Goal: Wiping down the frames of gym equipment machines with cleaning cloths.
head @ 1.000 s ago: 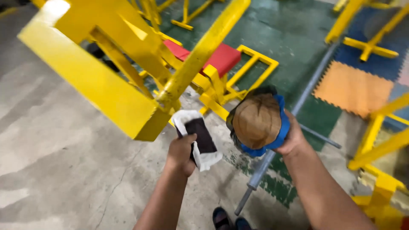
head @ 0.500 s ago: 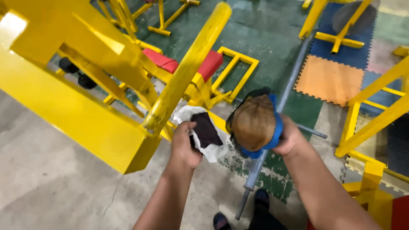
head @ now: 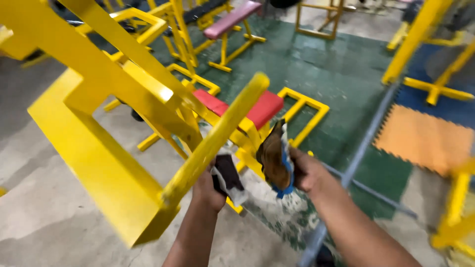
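The left hand (head: 208,190) grips a crumpled white cloth with a dark patch (head: 226,177), just beside the slanted yellow steel bar (head: 213,143). The right hand (head: 306,170) clasps a brown round pad with blue edging (head: 274,157), above the red-padded yellow bench (head: 257,108).

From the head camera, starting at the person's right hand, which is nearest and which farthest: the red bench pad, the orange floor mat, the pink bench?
1. Red bench pad, just above and left of the right hand.
2. Orange floor mat, off to the right.
3. Pink bench, far at the top, left of centre.
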